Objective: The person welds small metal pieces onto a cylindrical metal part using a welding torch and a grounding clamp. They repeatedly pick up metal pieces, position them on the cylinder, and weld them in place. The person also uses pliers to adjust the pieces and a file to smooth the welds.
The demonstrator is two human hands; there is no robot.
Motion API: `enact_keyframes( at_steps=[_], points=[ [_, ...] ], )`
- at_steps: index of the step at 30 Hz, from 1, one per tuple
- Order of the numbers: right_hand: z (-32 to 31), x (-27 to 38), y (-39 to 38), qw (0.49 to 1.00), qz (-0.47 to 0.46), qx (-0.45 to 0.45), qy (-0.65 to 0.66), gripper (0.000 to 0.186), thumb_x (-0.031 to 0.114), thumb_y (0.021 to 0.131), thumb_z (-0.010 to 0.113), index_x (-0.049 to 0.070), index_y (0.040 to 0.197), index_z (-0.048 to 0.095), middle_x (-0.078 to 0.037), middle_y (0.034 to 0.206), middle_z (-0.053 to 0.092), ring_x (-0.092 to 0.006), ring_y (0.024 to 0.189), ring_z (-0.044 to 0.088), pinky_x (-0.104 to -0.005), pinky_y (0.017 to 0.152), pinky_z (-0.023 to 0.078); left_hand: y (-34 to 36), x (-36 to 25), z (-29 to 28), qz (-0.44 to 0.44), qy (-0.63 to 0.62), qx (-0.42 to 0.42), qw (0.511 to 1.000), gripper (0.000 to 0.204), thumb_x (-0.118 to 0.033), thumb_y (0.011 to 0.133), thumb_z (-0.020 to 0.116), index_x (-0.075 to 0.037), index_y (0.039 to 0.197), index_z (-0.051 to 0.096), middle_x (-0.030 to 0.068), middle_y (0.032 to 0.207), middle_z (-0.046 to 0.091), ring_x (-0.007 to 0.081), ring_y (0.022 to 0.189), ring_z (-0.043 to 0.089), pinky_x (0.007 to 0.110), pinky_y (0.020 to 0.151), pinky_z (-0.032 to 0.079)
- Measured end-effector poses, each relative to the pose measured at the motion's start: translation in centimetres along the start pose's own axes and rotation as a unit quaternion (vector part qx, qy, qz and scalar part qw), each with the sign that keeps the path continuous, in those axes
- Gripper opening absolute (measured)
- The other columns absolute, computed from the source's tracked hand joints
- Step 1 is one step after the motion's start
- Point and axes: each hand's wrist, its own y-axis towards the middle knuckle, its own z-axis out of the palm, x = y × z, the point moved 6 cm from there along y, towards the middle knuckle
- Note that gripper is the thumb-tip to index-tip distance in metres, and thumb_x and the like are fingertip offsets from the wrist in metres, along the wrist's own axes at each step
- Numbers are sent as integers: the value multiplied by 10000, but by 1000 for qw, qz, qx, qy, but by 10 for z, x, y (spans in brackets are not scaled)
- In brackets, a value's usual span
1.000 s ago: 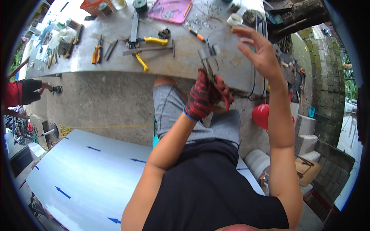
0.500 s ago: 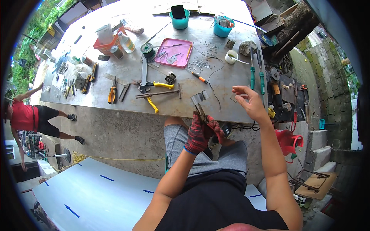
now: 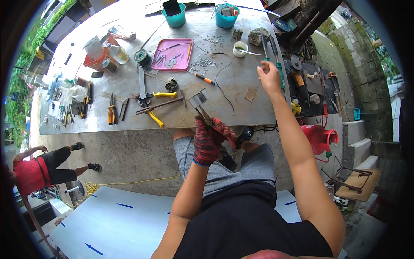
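The left hand (image 3: 210, 140), in a red-and-black knit glove, is closed around the handles of a pair of pliers (image 3: 202, 113) just in front of the workbench's near edge. The plier nose grips a small bent piece of sheet metal (image 3: 198, 99), held up over the grey benchtop (image 3: 241, 86) — tilted, shiny side catching the light.

The right hand (image 3: 269, 78) is bare and stretched out far across the bench toward its right side, fingers curled around the handle of a green-handled tool (image 3: 280, 69) that lies along the edge; whether it is lifted or only touched I cannot tell.

Near the pliers lie yellow-handled snips (image 3: 153, 108) and an orange-handled screwdriver (image 3: 202, 78), with a thin dark wire (image 3: 224, 82) looping past. Farther back sit a pink tray (image 3: 172, 55), a small white cup (image 3: 239, 49) and two teal tubs (image 3: 174, 17). Off to the left, well apart on the concrete floor, another person in a red shirt (image 3: 30, 175) is bending down — beside a pale sheet with blue arrows (image 3: 116, 220).
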Motion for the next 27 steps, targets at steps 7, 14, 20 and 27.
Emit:
enact_keyframes(
  at_steps=[7,14,20,27],
  points=[
    [32,-24,69,995,60,-34,-67,586,338,859,861,9,1302,662,-146,986,792,-310,934,763,-415,896,583,4,-9,5,9,36,-21,999,761,-801,1003,409,-64,947,588,153,804,620,450,812,671,609,687,553],
    [48,-7,89,991,37,1,-125,335,259,872,842,36,1109,763,-169,1002,788,-338,980,760,-431,916,582,7,-11,-2,1,9,-24,1000,766,-806,1000,407,-67,941,598,147,796,626,453,815,674,595,683,559],
    [43,34,81,957,-163,-51,-232,125,134,892,786,54,988,784,-161,977,733,-355,948,723,-454,853,577,7,-12,0,5,13,-39,999,746,-789,1020,371,-82,930,590,140,798,626,468,801,666,624,706,552],
    [20,61,63,943,-248,-53,-216,95,129,906,771,79,985,787,-151,963,693,-365,912,715,-461,819,583,5,-13,-2,16,17,-42,999,766,-806,1004,393,-68,933,584,149,784,619,454,819,678,603,663,551]
  ],
)
